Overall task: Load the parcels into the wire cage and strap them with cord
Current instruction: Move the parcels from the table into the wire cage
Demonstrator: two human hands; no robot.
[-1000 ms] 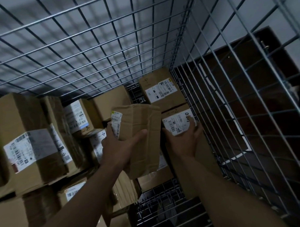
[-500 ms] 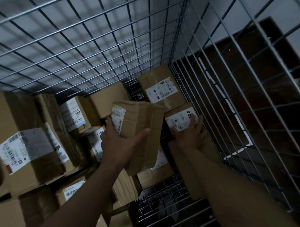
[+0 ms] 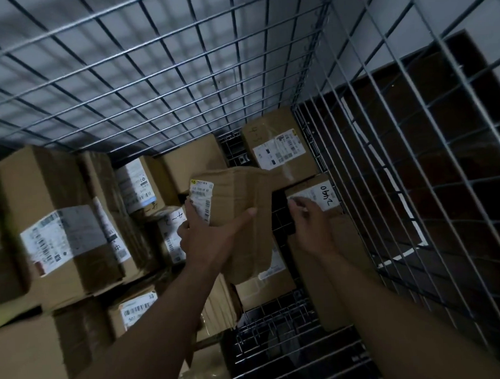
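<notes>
Dim light; a pale grey wall (image 3: pixel 153 65) and dark brown floor (image 3: pixel 440 154) show beyond.

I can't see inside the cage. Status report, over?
Left hand gripping a flat parcel above the stack. Right hand on a tall box by the cage wall. No cord in sight. Nothing blocking.

A dim parcel depot or warehouse: brown cardboard boxes (image 3: pixel 60 224) bearing white barcoded shipping labels (image 3: pixel 281 152) are stacked inside a grey steel wire-mesh roll cage (image 3: pixel 154 79) beside a pale wall.
</notes>
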